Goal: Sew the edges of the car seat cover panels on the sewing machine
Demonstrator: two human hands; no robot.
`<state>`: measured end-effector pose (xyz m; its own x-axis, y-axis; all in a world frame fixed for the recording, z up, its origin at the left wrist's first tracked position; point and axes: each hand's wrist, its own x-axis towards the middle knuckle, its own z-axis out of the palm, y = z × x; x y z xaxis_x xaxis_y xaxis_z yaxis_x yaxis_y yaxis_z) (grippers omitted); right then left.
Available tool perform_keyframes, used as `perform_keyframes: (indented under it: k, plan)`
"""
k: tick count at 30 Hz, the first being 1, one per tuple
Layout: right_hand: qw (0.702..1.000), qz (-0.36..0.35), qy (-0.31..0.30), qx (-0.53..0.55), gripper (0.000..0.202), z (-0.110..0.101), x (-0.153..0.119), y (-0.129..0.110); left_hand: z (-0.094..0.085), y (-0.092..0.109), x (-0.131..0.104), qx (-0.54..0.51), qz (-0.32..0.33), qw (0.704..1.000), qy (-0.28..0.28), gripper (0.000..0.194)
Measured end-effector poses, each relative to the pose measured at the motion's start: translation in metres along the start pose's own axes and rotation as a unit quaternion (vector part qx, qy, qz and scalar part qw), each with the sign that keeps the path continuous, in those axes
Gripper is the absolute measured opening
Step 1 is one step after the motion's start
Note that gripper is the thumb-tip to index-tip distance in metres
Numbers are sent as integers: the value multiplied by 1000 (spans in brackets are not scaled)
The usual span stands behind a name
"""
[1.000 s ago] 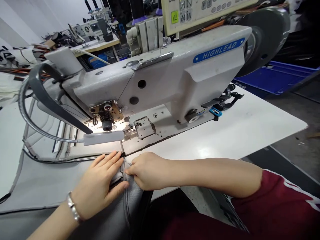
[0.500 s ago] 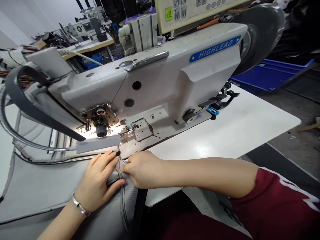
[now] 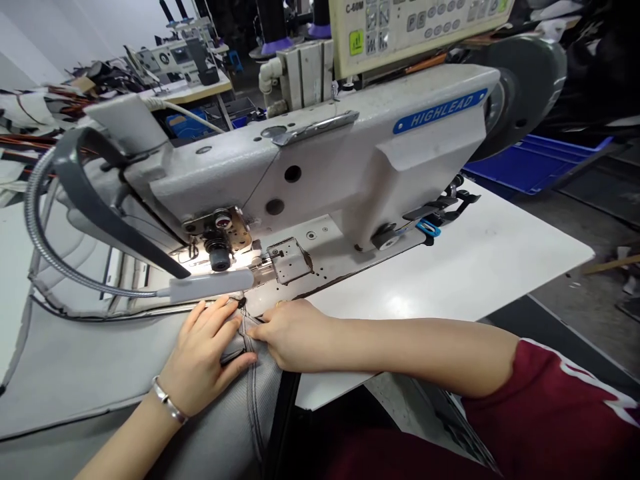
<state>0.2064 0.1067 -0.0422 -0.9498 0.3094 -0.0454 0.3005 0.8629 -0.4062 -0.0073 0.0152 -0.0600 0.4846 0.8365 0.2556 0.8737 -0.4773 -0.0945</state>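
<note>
A large grey fabric piece point(image 3: 125, 360) with black edging and stitched seams lies across the front of a sewing machine point(image 3: 310, 180). My left hand point(image 3: 207, 353) rests on this fabric with its fingers stretched forward and the thumb apart. Just right of it, my right hand point(image 3: 295, 337) pinches the fabric beside a double-stitched seam point(image 3: 253, 393); some of its fingertips are hidden under the hand. Both hands are in front of the lamp point(image 3: 213, 285), which hides the needle area. A silver bracelet point(image 3: 169, 400) circles my left wrist.
The white table top point(image 3: 450, 267) extends to the right under the machine. A control panel point(image 3: 420, 30) sits above the machine arm, and a handwheel cover point(image 3: 530, 87) is at its right end. Behind it is a blue crate point(image 3: 540, 163). Another machine point(image 3: 175, 60) stands at the back left.
The view has shifted slightly, so the machine appears lower and further right. Both hands keep nearly the same place and pose on the fabric.
</note>
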Motion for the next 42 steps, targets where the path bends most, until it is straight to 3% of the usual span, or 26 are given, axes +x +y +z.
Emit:
perform_keyframes:
  k: [13, 19, 27, 32, 38, 42]
  plan:
    - [998, 57, -24, -11, 22, -10, 24, 9, 10, -24, 14, -22, -54, 998, -6, 48]
    - [996, 83, -10, 5, 20, -9, 35, 15, 18, -39, 19, -74, -97, 992, -43, 55]
    - [990, 116, 46, 62, 37, -3, 44, 27, 25, -52, 26, -114, -132, 984, -47, 63]
    - [988, 116, 66, 74, 42, 2, 46, 31, 26, -56, 29, -89, -132, 987, -9, 67]
    - [987, 117, 81, 75, 47, 5, 46, 32, 27, -56, 28, -92, -101, 990, 24, 56]
    - [988, 112, 83, 68, 39, 5, 44, 30, 22, -52, 28, -99, -82, 991, 36, 48]
